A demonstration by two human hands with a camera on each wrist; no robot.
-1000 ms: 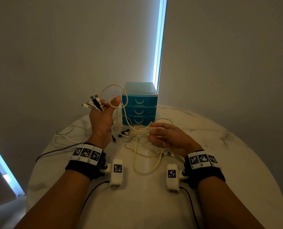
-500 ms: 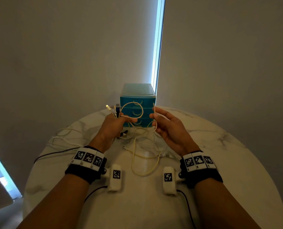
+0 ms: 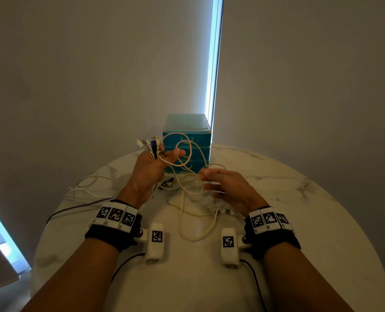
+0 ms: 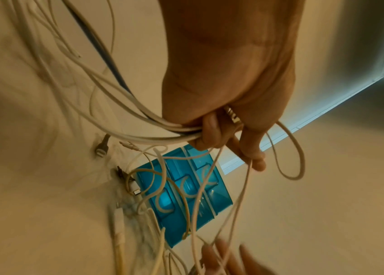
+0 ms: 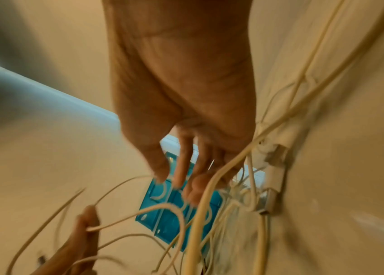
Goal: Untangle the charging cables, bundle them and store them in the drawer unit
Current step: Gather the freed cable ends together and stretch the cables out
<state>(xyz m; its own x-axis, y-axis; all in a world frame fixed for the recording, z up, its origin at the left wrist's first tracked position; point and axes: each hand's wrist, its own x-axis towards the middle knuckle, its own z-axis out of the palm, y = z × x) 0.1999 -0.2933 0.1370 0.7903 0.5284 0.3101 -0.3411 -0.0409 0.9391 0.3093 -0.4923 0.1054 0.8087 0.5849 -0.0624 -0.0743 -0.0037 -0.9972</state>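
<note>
My left hand (image 3: 160, 159) is raised in front of the blue three-drawer unit (image 3: 188, 131). It grips a bundle of white charging cables (image 4: 158, 134), whose connector ends (image 3: 148, 145) stick up past the fingers. Two loops of a cream cable (image 3: 182, 149) hang over its thumb. Lower and to the right, my right hand (image 3: 211, 183) is blurred, its fingers nearly straight. The cream cable (image 5: 212, 186) runs across those fingers (image 5: 184, 167) without being pinched. More of this cable (image 3: 196, 230) lies slack on the round marble table (image 3: 299, 221). All drawers look closed (image 4: 186, 195).
Loose white cables (image 3: 85, 188) and a dark cable (image 3: 74, 208) trail over the table's left side. Several plugs (image 3: 167, 183) lie in front of the drawer unit. The unit stands at the table's far edge against the wall, beside a bright window strip (image 3: 214, 64).
Half a second ago both hands met at the drawer unit with the cream cable between them. The right hand has since let go and dropped back right; another loop now hangs on the left thumb.
</note>
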